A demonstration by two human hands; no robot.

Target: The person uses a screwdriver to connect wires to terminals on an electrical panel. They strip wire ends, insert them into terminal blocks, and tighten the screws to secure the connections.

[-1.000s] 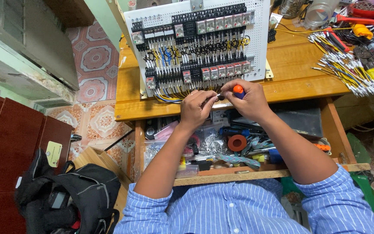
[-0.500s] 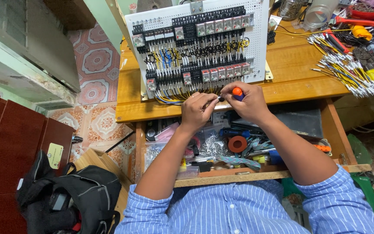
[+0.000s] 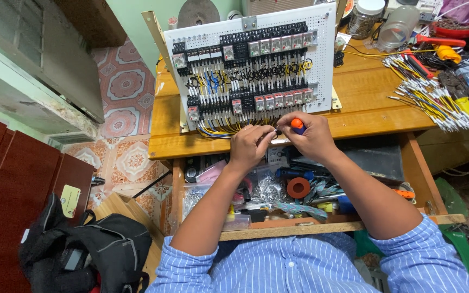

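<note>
A white perforated control panel (image 3: pixel 321 70) with rows of relays and yellow, black and blue wires lies on the wooden table (image 3: pixel 370 103). My right hand (image 3: pixel 313 135) grips a screwdriver (image 3: pixel 296 125) with an orange and blue handle at the panel's near edge. My left hand (image 3: pixel 251 144) is close beside it, fingers pinched around a small thing at the screwdriver's tip; what it pinches is too small to tell.
A bundle of yellow and white wires with ferrules (image 3: pixel 427 97) lies on the table's right side, with red-handled pliers (image 3: pixel 435 40) and jars behind. An open drawer (image 3: pixel 294 222) below holds tape rolls and tools. A black bag (image 3: pixel 93 249) sits on the floor at left.
Both hands stay at the panel's near edge with the screwdriver; only slight finger movement shows.
</note>
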